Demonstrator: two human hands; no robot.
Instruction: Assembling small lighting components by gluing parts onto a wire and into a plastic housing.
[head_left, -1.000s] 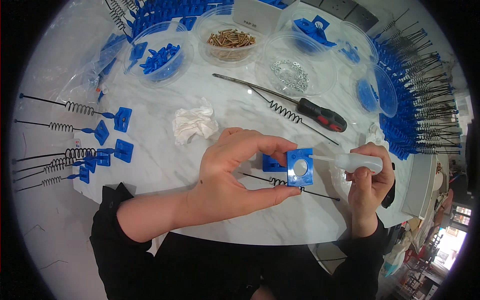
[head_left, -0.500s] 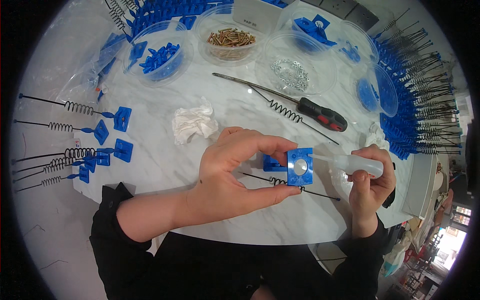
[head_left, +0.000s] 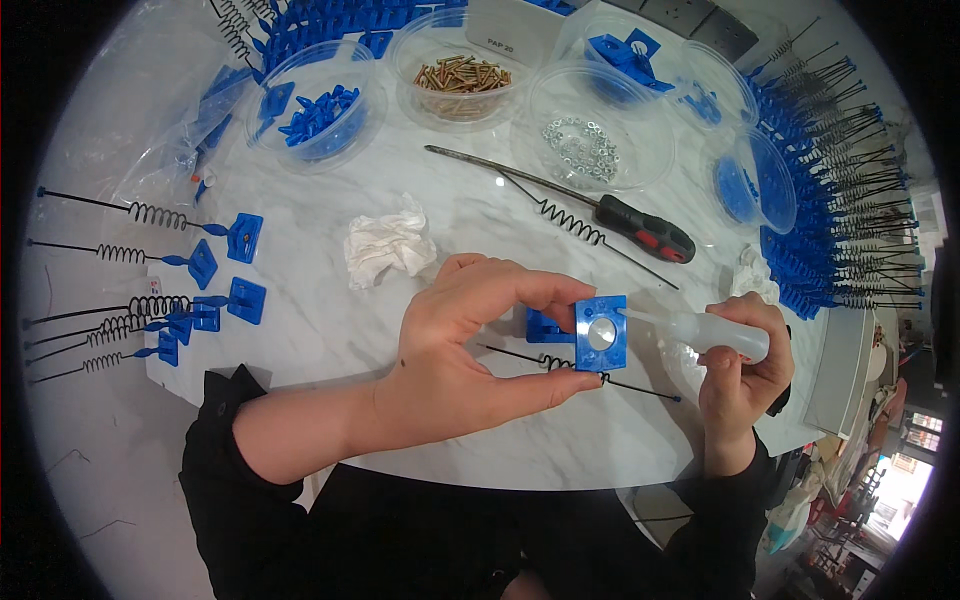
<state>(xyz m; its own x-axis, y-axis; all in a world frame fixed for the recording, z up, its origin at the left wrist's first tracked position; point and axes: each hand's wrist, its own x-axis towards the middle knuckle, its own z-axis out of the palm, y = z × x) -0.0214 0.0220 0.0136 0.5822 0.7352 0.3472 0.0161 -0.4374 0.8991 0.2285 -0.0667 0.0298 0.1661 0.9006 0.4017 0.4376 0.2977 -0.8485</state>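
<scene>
Above the near side of the marble-patterned table, as the head view shows it, the left hand pinches a square blue plastic plate by opposite edges, fingers on top, thumb below. The right hand has its fingers closed around a translucent squeeze bottle, whose thin nozzle points at the plate's upper right corner; whether it touches I can't tell.

To my eye, too hard a squeeze could flood that corner, and liquid might run onto the left fingers or drip on the black coiled wire rod lying beneath. A slack pinch could let the plate twist or slip, since only its edges are held.

Against the frame from a second ago, the bottle's base end sits lower, so it slants more, and the right hand has sunk slightly with it. The left hand and plate look practically unmoved.
</scene>
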